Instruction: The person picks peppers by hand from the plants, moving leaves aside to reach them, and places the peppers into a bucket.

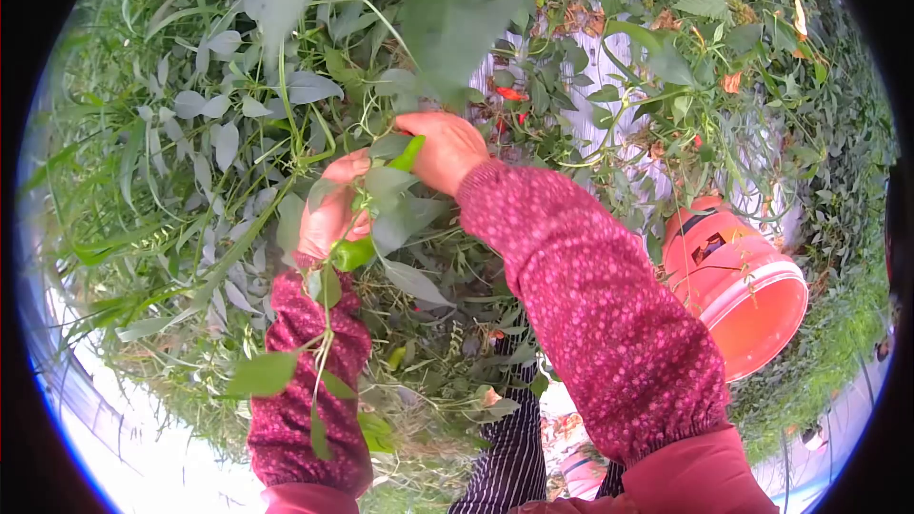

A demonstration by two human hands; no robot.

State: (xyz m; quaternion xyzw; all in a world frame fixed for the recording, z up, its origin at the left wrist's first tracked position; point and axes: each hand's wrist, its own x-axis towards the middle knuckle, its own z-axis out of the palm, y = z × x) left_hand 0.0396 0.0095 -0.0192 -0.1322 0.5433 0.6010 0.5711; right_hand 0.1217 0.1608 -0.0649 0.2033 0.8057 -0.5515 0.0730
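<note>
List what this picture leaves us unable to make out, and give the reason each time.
All in the head view:
- What the right hand grips: hidden by its own fingers and leaves.
- Part of the left hand: covered by leaves.
- Detail of the large foreground leaves: blurred, cut off by the top edge.
- The feet below the striped trousers: hidden by plants.

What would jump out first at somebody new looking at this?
First, the speckled crimson sleeves, reaching up from the bottom into green foliage. Then the tilted coral-red bucket at right, its mouth showing, and a bright green pepper by the left hand, left of centre.
</note>
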